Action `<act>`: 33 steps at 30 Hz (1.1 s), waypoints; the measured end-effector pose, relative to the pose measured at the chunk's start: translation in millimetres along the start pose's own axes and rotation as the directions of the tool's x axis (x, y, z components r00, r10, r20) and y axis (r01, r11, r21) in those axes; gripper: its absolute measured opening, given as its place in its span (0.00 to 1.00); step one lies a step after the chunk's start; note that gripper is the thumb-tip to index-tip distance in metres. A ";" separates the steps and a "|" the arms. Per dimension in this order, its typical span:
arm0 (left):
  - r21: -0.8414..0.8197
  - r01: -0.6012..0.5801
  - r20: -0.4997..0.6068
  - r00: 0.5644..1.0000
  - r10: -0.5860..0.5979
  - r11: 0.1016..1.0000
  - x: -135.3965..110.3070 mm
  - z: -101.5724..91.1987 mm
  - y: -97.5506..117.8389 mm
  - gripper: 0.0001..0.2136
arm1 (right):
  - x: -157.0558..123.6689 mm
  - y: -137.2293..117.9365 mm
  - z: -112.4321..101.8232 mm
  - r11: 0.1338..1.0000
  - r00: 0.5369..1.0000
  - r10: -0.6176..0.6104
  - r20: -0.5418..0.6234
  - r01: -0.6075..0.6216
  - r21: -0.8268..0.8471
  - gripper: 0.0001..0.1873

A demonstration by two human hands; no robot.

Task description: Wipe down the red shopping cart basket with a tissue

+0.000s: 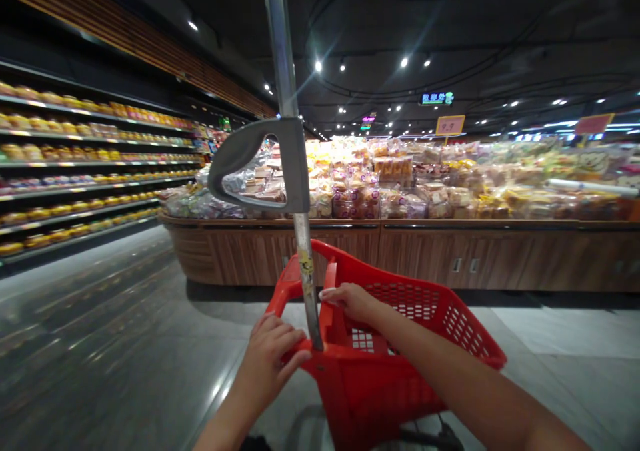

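Note:
A red plastic shopping cart with slotted basket walls stands in front of me, angled to the right. My left hand is wrapped over its near handle corner. Inside the rim, my right hand is closed at the cart's red inner edge, thumb and fingers pointing left; its lower fingers are partly hidden. Between my hands a metal pole rises from the cart, with a worn sticker on it. Higher up, a grey plastic loop grip is fixed to the pole.
Behind the cart runs a long wood-panelled display counter heaped with packaged foods. Shelves of jars and packs line the left side. A price sign stands above the counter. Shiny grey floor tiles lie to the left.

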State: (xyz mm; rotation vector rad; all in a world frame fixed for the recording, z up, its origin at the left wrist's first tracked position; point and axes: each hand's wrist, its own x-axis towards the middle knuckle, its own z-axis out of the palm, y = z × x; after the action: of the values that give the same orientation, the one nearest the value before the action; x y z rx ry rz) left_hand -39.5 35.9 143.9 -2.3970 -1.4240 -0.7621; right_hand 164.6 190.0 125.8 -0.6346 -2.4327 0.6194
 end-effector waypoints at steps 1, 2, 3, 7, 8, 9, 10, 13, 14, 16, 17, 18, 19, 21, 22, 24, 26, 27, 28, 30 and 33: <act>0.007 -0.001 0.000 1.000 0.001 1.000 0.2 -0.3 -0.2 0.11 | -1.4 -2.1 0.4 1.000 0.999 -0.027 0.030 0.027 0.002 0.17; 0.013 -0.002 0.001 1.000 0.002 1.000 0.5 -0.7 -0.5 0.11 | -3.0 -3.8 0.8 0.998 0.996 -0.058 0.061 0.058 0.004 0.18; 0.019 -0.004 0.000 1.000 0.004 1.000 0.9 -1.0 -0.9 0.12 | -4.7 -5.0 1.0 0.996 0.993 -0.084 0.081 0.084 0.003 0.18; 0.023 -0.011 0.002 1.000 0.011 1.000 2.3 -1.3 -2.5 0.12 | -10.6 -7.3 1.7 0.997 0.998 -0.069 -0.002 0.069 -0.043 0.18; 0.021 -0.010 0.002 1.000 0.010 1.000 2.4 -1.2 -2.8 0.12 | -11.9 -8.0 2.2 0.997 0.998 -0.065 -0.018 0.063 -0.052 0.18; 0.019 -0.010 0.005 1.000 0.010 1.000 2.5 -1.1 -3.1 0.12 | -13.3 -9.1 3.0 0.996 0.997 -0.071 -0.012 0.070 -0.055 0.19; 0.017 -0.008 0.008 1.000 0.008 1.000 2.5 -1.0 -3.3 0.12 | -14.8 -10.4 3.9 0.995 0.996 -0.089 0.017 0.090 -0.047 0.19; 0.009 -0.005 0.007 1.000 0.005 1.000 2.4 -1.3 -3.5 0.12 | -19.0 -14.3 6.4 0.991 0.987 -0.134 0.093 0.135 -0.006 0.21; 0.007 -0.006 0.003 1.000 0.006 1.000 2.6 -1.4 -3.6 0.12 | -20.1 -15.3 7.0 0.992 0.989 -0.125 0.076 0.126 -0.005 0.21; 0.001 -0.006 -0.008 1.000 0.006 1.000 3.5 -1.7 -4.2 0.12 | -22.1 -17.0 7.4 0.996 0.996 -0.090 0.012 0.090 -0.018 0.21; -0.003 -0.008 -0.010 1.000 0.008 1.000 4.3 -1.7 -5.0 0.11 | -23.1 -18.0 7.3 0.997 0.997 -0.078 -0.011 0.077 -0.025 0.21; -0.006 -0.011 -0.012 1.000 0.011 1.000 5.3 -1.6 -6.2 0.11 | -24.3 -19.0 6.9 0.997 0.997 -0.077 -0.012 0.076 -0.017 0.21; -0.009 -0.015 -0.011 1.000 0.015 1.000 6.5 -1.5 -8.1 0.11 | -25.8 -20.3 6.2 0.996 0.996 -0.084 0.009 0.084 0.007 0.20; -0.008 -0.026 -0.002 1.000 0.026 1.000 9.0 -0.8 -13.8 0.11 | -31.0 -23.7 3.3 0.994 0.994 -0.096 0.047 0.093 0.061 0.20; -0.007 -0.031 0.003 1.000 0.031 0.999 9.8 -0.3 -17.3 0.11 | -35.1 -26.0 1.0 0.992 0.995 -0.092 0.033 0.089 0.084 0.20; 0.008 -0.037 -0.009 0.999 0.038 0.999 9.3 1.3 -23.7 0.11 | -47.4 -32.6 -4.5 0.990 0.995 -0.064 -0.082 0.074 0.120 0.21; 0.055 -0.021 -0.125 0.992 0.028 0.998 3.6 4.6 -24.7 0.13 | -65.8 -42.9 -8.3 0.983 0.960 -0.019 -0.279 0.069 0.168 0.23; 0.082 0.010 -0.226 0.974 0.009 0.997 -1.8 7.4 -21.4 0.15 | -76.8 -49.5 -8.0 0.975 0.928 0.003 -0.372 0.079 0.207 0.23; 0.095 0.056 -0.356 0.934 -0.019 0.994 -8.7 11.3 -15.3 0.18 | -88.5 -56.5 -5.4 0.965 0.889 0.036 -0.456 0.088 0.248 0.24; -0.011 0.158 -0.518 0.844 -0.141 0.987 -25.5 23.5 5.2 0.17 | -111.5 -70.0 7.1 0.941 0.833 0.087 -0.546 0.112 0.320 0.27; -0.427 0.138 -0.289 0.916 -0.280 0.894 -47.9 50.7 45.4 0.25 | -136.0 -80.3 38.8 0.961 0.834 0.117 -0.540 0.043 0.275 0.30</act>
State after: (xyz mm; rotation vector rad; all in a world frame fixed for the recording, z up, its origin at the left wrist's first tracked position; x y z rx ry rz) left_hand -2.9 1.7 77.5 -2.2303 -1.5074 -1.5821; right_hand 217.8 40.9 88.4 -0.6388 -1.7571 0.6669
